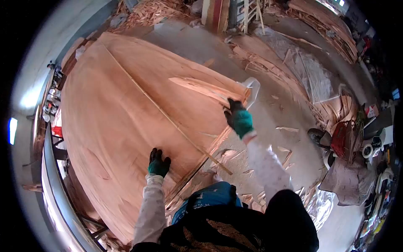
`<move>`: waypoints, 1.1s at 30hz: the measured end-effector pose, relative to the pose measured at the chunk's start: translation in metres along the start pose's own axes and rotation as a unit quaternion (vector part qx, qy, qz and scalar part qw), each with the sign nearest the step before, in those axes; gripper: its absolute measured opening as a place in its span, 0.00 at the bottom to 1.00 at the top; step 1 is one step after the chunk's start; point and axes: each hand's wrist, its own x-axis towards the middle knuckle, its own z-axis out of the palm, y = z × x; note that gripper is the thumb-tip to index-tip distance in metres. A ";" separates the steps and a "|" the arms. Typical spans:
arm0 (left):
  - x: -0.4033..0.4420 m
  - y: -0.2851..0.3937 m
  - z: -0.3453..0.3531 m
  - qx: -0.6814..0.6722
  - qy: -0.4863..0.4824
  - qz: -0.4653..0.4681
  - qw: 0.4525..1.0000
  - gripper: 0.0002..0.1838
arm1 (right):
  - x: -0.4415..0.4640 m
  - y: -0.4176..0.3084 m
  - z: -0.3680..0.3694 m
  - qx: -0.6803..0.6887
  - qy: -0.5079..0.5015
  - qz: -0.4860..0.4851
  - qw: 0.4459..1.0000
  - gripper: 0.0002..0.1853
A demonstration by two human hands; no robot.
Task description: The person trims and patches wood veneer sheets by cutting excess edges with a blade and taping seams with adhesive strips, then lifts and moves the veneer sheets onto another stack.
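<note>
A broad stack of thin reddish wood veneer sheets (pixel 105 113) spreads out before me. My left hand (pixel 158 164), in a green and black glove, lies on the top sheet with its fingers apart. To the right, my right hand (pixel 240 119), gloved the same way, has its fingers around the near edge of a torn veneer strip (pixel 201 89) at the stack's right side; the fingertips are partly hidden. Between my hands a long thin wooden stick (pixel 159 108) runs diagonally across the sheets, its near end jutting past the stack's edge.
Veneer scraps (pixel 287 129) litter the concrete floor (pixel 273 113) on the right. Plastic sheeting (pixel 310 75) covers part of another veneer pile. A red basket (pixel 342 140) stands at far right. A metal rail (pixel 58 197) runs along the left, and shavings (pixel 151 14) are heaped behind.
</note>
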 end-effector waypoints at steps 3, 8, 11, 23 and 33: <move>-0.001 -0.006 0.007 0.010 0.014 0.008 1.000 0.33 | 0.041 0.027 0.010 -0.084 -0.057 0.020 0.995 0.34; -0.002 -0.011 0.012 0.031 0.026 0.022 0.999 0.33 | 0.038 0.096 0.040 0.025 0.035 0.079 0.996 0.16; -0.005 -0.015 0.020 0.035 0.047 0.039 0.997 0.32 | 0.013 0.110 0.055 0.441 0.086 0.423 0.787 0.20; 0.002 -0.005 0.015 0.039 0.020 0.011 0.999 0.34 | -0.074 0.117 0.058 0.539 0.195 0.548 0.610 0.12; 0.001 -0.006 0.015 0.043 0.010 0.008 0.999 0.35 | -0.143 0.108 -0.003 0.068 -0.093 0.215 0.970 0.18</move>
